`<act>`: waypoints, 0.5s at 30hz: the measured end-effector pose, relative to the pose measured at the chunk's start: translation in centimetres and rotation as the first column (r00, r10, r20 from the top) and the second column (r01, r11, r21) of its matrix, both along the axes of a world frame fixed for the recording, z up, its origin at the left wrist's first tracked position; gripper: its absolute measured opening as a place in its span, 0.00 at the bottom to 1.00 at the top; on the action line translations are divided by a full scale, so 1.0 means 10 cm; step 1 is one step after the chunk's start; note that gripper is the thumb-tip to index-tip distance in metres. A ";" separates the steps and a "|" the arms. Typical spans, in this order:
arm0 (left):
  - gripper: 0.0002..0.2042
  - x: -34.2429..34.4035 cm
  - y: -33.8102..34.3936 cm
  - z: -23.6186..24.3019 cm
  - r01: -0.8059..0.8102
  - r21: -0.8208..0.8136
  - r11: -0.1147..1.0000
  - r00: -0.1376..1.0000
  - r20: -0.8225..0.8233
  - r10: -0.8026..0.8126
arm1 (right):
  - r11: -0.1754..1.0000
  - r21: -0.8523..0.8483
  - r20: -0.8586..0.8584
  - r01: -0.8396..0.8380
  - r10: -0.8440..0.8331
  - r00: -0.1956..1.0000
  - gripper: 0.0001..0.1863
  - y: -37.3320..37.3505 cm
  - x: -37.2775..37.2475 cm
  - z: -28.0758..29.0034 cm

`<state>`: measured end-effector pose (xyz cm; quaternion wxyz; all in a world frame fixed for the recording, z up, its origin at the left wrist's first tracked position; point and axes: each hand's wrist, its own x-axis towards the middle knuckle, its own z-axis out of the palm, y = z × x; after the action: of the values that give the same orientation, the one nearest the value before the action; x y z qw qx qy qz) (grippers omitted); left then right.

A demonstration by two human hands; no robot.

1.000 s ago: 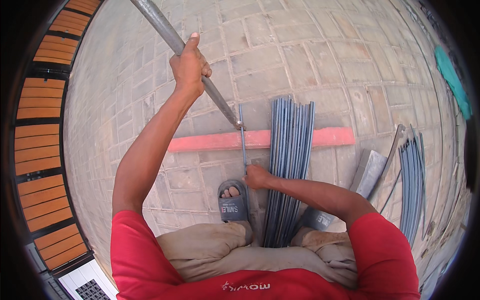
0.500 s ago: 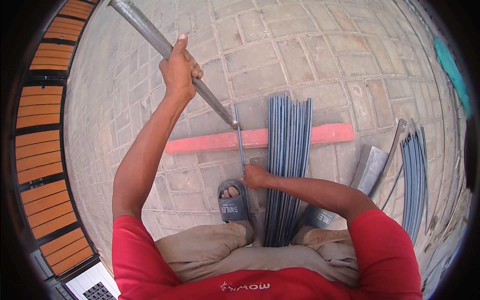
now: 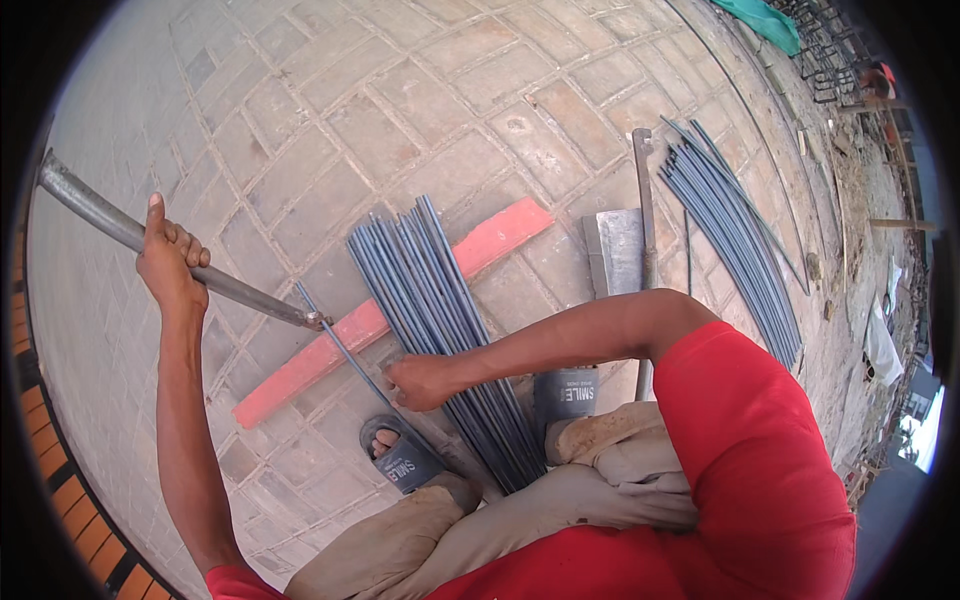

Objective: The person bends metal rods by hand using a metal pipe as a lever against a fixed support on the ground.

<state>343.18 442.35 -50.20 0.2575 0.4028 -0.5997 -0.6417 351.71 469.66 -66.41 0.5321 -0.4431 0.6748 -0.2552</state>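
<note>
A long grey steel pipe [image 3: 170, 262] is being gripped by the left hand [image 3: 168, 262], the fingers wrapped fully around it and the thumb laid along its top. The pipe's far end is being held at a thin steel rod [image 3: 345, 350], which is running across a flat red plank [image 3: 400, 305] lying on the paved ground [image 3: 330, 110]. The near part of that rod is being pinned by the right hand [image 3: 420, 382], its fingers curled shut over it, just beside a bundle of straight grey rods [image 3: 440, 320] that is lying across the plank. Two dark slippers [image 3: 405, 462] with pale printed lettering on the straps are being worn, one on each side of the bundle's near end. A second fan of rods [image 3: 735, 235] is lying well apart to the right, beside a grey metal block [image 3: 615, 245]. A crumpled green sheet [image 3: 770, 20] is lying at the top edge.
</note>
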 end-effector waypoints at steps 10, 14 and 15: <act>0.23 0.20 -0.32 -0.02 -0.094 0.013 0.996 0.994 -0.047 0.094 | 0.379 -0.103 -0.606 0.920 -0.757 0.244 0.24 2.95 -1.84 0.80; 0.21 0.25 -0.48 -0.13 -0.053 -0.012 0.999 0.996 -0.075 0.052 | 0.311 -0.105 -0.695 0.945 -0.702 0.154 0.43 3.44 -1.78 0.14; 0.21 0.23 -0.43 -0.07 -0.058 -0.097 0.994 0.998 -0.038 0.054 | 0.286 -0.088 -0.606 0.954 -0.776 0.177 0.40 3.29 -1.79 0.04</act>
<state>345.53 438.08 -50.94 0.3055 0.3949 -0.6143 -0.6111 333.82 502.55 -66.04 0.1320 0.0683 0.9523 -0.2666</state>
